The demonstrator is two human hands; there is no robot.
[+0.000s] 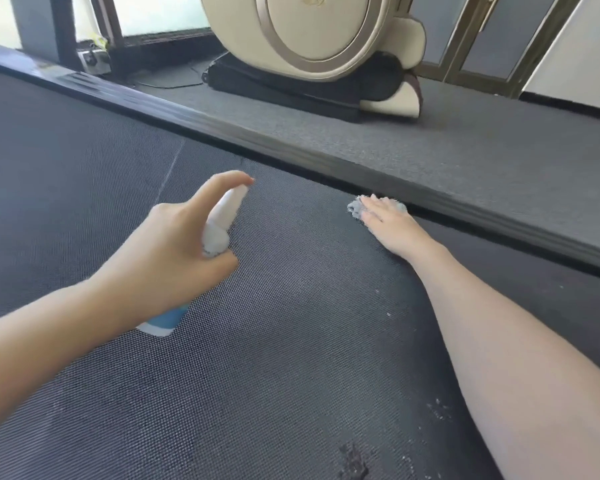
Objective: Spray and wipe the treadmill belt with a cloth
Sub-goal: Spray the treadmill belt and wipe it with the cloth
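1. The left hand (174, 244) is clenched around a white spray bottle (222, 220) with a blue base. The forefinger lies over the nozzle, and the bottle hangs above the treadmill belt (291, 341).
2. The right hand (388, 223) lies flat with its fingers straight, pressing a grey cloth (355, 206) onto the belt. The cloth peeks out on both sides of the fingers.
3. Just beyond those fingertips runs the dark side rail (326, 161).
4. Beside the right forearm the belt bears a darker patch, possibly wet.

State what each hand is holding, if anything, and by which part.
Left hand grips the spray bottle round its middle, forefinger on the white top. Right hand only presses flat on the cloth.
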